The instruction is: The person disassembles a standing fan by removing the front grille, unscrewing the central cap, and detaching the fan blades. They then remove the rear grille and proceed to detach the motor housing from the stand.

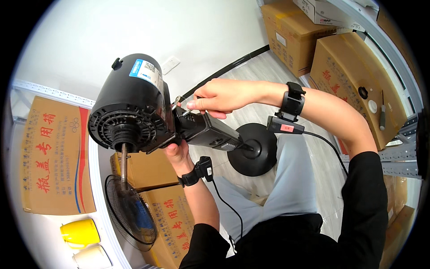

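A black pedestal fan without its blades stands before me, its motor housing [130, 89] tilted so the bare metal shaft [124, 166] points down toward the lower left. Below the housing, the black neck [201, 130] runs to the round base [252, 150] on the floor. My left hand [177, 154] grips the underside of the fan head by the neck; most of its fingers are hidden behind it. My right hand [212, 98] is closed in a pinch on a small metal piece [177, 102] at the joint between housing and neck. The piece's exact kind is unclear.
A round fan guard [130, 213] leans at the lower left near a carton [170, 219]. Another carton [58, 157], a yellow cup [80, 233] and a white cup [92, 258] sit on the left shelf. On a right-hand carton [345, 67] lie a screwdriver [382, 117], black knob [363, 92] and white cap [372, 106].
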A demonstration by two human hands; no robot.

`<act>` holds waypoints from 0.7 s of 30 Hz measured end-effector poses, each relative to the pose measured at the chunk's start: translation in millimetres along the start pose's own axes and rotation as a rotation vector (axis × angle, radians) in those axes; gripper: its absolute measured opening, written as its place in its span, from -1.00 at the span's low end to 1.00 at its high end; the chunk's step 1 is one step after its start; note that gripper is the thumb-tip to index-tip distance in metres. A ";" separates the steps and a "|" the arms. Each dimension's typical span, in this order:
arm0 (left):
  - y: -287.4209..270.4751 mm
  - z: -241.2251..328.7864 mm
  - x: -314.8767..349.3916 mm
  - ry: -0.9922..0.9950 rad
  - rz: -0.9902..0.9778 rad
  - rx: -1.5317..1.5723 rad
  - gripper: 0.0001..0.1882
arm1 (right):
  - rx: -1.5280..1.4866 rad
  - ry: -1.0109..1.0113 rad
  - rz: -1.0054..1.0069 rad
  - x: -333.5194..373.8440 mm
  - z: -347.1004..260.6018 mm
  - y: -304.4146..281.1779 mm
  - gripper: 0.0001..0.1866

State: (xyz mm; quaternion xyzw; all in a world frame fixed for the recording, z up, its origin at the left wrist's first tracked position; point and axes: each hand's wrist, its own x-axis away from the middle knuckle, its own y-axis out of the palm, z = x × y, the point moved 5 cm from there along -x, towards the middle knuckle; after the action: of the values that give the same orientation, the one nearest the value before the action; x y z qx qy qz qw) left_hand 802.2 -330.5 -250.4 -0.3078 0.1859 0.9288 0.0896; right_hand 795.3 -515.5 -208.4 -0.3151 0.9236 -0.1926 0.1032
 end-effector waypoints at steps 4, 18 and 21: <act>5.3 0.9 3.7 -0.011 -0.011 0.003 0.11 | 0.983 -0.659 0.256 8.4 -13.2 -3.9 -0.58; -10.0 -14.9 11.5 -0.097 -0.035 0.057 0.10 | 0.926 -0.642 0.239 14.1 -17.8 -8.2 -0.61; -8.0 -11.6 11.5 -0.089 -0.046 0.102 0.06 | 0.764 -0.474 0.305 17.7 -20.7 -6.9 -0.62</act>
State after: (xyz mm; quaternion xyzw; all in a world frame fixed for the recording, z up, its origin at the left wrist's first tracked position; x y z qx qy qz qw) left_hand 801.5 -327.1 -268.3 -0.2656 0.2216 0.9286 0.1346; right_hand 778.8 -525.5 -188.0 -0.1506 0.7733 -0.4240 0.4467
